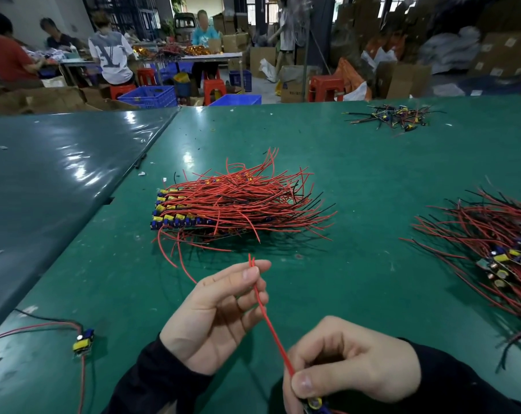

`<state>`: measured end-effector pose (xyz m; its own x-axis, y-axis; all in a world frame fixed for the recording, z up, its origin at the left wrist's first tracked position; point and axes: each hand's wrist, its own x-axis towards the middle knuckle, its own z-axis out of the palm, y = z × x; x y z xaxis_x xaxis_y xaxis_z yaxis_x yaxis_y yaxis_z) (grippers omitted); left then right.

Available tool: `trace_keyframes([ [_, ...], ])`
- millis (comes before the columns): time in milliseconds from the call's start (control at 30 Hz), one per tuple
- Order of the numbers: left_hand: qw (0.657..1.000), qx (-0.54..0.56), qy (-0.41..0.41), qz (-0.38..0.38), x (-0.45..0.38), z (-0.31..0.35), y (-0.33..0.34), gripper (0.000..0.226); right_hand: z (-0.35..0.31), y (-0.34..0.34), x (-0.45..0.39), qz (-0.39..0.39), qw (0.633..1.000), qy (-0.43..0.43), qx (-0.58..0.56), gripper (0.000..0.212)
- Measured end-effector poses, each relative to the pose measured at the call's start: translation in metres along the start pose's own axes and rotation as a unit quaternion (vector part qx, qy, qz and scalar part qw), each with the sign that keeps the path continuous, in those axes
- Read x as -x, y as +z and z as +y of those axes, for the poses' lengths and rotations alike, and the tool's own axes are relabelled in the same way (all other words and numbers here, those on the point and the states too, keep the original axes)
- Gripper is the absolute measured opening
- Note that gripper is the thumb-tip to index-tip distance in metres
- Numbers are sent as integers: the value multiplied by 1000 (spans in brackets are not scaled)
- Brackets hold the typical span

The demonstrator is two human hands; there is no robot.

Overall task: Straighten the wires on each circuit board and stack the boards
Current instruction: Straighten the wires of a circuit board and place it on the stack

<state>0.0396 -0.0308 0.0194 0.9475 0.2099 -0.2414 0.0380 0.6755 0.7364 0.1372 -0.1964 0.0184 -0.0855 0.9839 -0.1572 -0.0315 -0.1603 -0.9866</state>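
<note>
My right hand (351,363) grips a small circuit board (316,404) with yellow and blue parts at the bottom edge, mostly hidden by the fingers. Two red wires (268,321) run taut from it up to my left hand (214,312), which pinches them near their tips between thumb and fingers. A neat stack of boards (175,216) with red and black wires fanned to the right lies in the middle of the green table (372,180). A loose heap of boards (504,249) lies at the right edge.
A single board (83,342) with red and black wires lies at the lower left. A small pile of wire scraps and parts (393,115) sits at the far right. A dark table (44,174) adjoins on the left. People work at tables in the background.
</note>
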Motion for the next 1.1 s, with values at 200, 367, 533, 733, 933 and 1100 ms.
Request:
trace_keyframes([
  [200,999,-44,5,23,-1,0,-2,55,2,0,0,1,1000,6,4,19],
  [367,994,-78,48,54,-1,-1,-1,20,2,1,0,4,1000,0,-3,19],
  [533,988,-92,92,87,-1,-3,1,14,3,1,0,11,1000,1,-13,24],
  [733,999,-17,25,17,0,3,-4,62,-2,1,1,-25,1000,13,-10,13],
  [933,1000,-10,24,16,0,3,-2,55,-5,0,3,-45,999,24,-12,14],
  [1100,987,-75,105,94,-2,2,1,7,-4,0,3,-24,999,21,-11,20],
])
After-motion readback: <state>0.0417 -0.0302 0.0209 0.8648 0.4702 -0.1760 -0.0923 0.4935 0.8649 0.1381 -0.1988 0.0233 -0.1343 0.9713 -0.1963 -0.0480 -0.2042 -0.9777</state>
